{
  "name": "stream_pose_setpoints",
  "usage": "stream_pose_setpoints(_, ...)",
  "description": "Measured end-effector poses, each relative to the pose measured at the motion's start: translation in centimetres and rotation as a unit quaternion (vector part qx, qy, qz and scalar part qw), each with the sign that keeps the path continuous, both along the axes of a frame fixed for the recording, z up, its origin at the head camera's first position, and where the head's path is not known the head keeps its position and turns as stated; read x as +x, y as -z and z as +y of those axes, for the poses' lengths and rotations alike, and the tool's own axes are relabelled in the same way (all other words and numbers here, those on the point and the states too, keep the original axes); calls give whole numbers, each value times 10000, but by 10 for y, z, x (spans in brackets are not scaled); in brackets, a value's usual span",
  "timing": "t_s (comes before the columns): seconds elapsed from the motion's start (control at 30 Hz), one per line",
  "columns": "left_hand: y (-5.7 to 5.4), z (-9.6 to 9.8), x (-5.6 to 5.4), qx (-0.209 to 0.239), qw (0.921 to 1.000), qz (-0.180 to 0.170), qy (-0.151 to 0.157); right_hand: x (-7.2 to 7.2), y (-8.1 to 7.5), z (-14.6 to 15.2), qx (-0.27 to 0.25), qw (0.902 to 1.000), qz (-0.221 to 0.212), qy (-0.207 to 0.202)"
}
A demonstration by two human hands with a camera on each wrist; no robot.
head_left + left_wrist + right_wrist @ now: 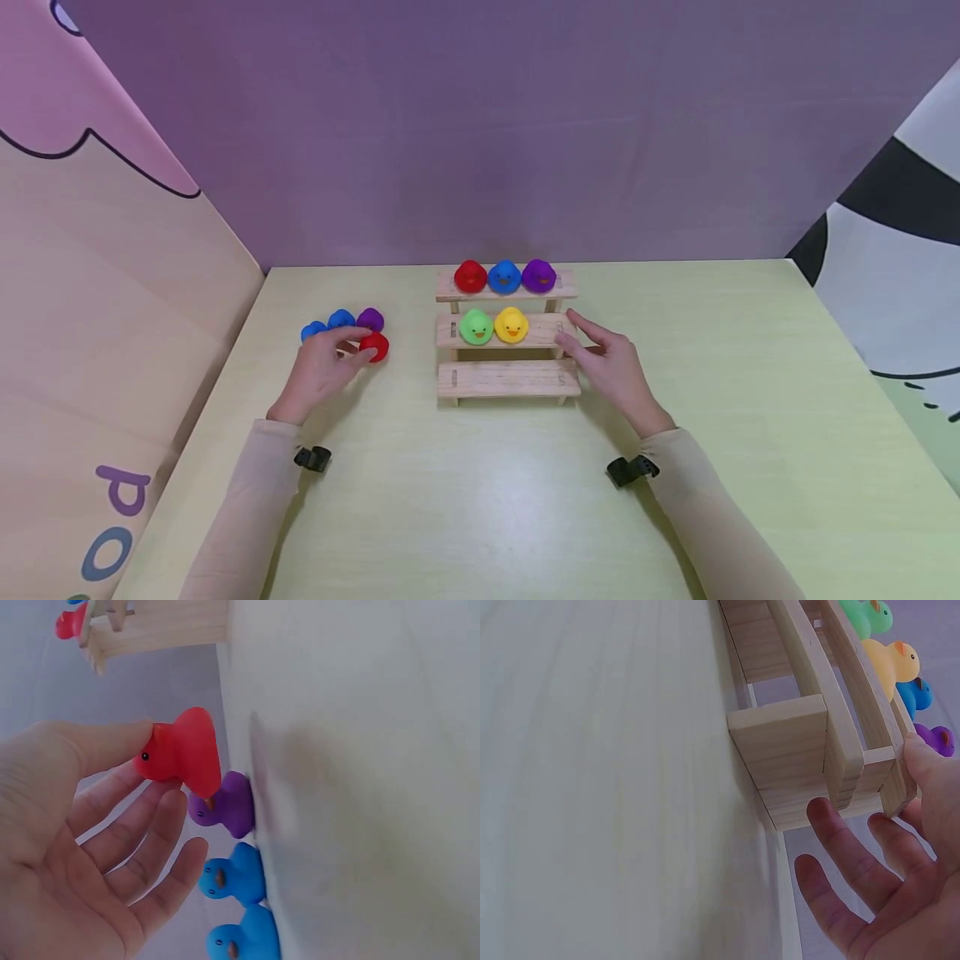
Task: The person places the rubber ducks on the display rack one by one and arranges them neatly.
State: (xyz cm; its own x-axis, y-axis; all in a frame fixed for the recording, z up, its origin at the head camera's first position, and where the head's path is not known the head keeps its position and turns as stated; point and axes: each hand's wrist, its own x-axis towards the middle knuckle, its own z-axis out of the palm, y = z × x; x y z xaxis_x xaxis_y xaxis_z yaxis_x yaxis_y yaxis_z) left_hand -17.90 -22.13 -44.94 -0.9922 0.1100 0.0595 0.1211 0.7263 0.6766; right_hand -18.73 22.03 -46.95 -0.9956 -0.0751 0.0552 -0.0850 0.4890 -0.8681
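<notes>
The left hand [322,367] is pinching a smooth red toy duck [378,344]; the right hand [613,368] is gripping a stepped pale-wood rack [542,328].

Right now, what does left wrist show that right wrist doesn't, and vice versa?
Only left wrist: the left hand pinching a red duck; near it, a purple duck and two blue ducks on the tabletop; another red duck up on the wooden stand.

Only right wrist: the right hand at the stand's end, plus the green duck, yellow duck and stand's purple duck.

Both: tabletop and parts of the stand. Its blue duck is probably the blue sliver at left wrist's top edge.
</notes>
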Motion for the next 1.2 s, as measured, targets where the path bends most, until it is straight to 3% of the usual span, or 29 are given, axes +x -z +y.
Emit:
stream_pose_setpoints(0.27,-12,8,2,25,9985,548,-3,0,0,-1,33,10000,33,-35)
stream_pose_setpoints(0.57,-27,25,5,421,9930,1096,-141,-1,1,0,20,10000,24,-40)
stream_pose_setpoints(0.9,-43,47,9,710,9897,1247,-10,0,1,0,35,10000,36,-29)
stream_pose_setpoints(1.2,-49,63,9,702,9881,1367,104,0,1,0,5,10000,27,-40)
